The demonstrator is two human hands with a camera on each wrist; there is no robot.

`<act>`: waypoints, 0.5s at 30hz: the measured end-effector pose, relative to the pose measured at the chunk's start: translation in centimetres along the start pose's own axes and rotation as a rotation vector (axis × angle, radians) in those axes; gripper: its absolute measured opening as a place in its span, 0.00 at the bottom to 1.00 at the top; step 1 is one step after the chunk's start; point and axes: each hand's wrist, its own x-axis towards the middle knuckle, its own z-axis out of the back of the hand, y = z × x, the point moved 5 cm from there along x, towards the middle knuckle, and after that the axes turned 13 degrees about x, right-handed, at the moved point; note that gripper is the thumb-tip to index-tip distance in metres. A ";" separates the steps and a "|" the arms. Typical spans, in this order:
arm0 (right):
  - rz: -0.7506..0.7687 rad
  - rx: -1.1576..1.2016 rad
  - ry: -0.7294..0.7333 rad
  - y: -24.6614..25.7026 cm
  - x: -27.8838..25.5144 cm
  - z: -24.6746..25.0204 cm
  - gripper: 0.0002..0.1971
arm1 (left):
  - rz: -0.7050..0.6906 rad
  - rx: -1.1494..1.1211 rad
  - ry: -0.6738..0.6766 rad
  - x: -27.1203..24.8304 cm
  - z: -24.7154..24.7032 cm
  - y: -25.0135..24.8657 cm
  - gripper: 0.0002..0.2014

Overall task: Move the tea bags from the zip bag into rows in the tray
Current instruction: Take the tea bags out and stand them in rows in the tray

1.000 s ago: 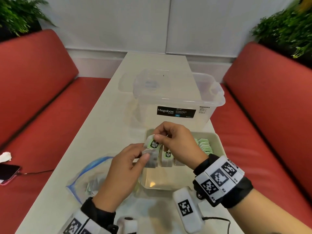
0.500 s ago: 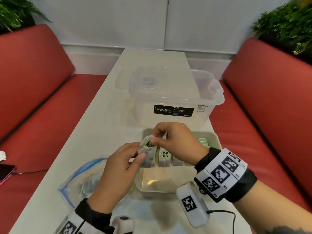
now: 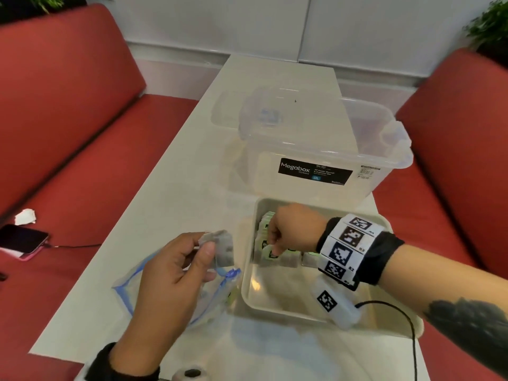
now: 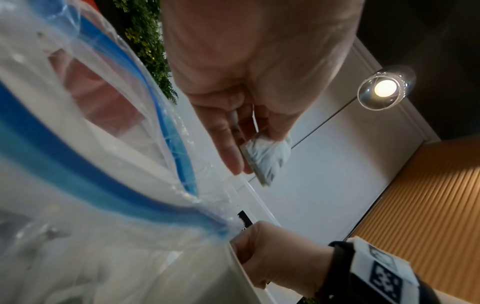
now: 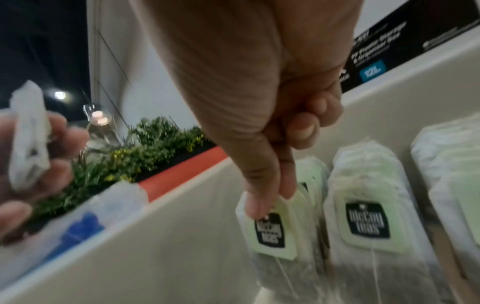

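a café or restaurant booth: red padded bench seats [image 3: 82, 111] face each other across a long white table [image 3: 176, 193], green planters [image 3: 489, 26] sit behind the backrests, and a glass globe pendant lamp [image 4: 384, 90] hangs overhead.

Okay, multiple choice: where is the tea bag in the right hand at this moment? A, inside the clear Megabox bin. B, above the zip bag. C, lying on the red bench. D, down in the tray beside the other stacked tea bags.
D: the right hand pinches a tea bag by its tag, down inside the tray next to the other stacked tea bags.
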 end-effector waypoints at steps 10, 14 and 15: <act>0.017 -0.141 0.051 0.2 2.5 -0.8 0.08 | 0.011 0.028 0.055 -0.7 -0.2 -0.3 0.04; 0.040 -0.142 0.000 0.7 2.7 -0.5 0.08 | -0.026 0.095 0.172 -1.3 -1.1 -0.8 0.08; 0.042 -0.145 0.000 0.7 2.7 -0.5 0.08 | -0.041 0.121 0.220 -1.5 -1.4 -0.8 0.09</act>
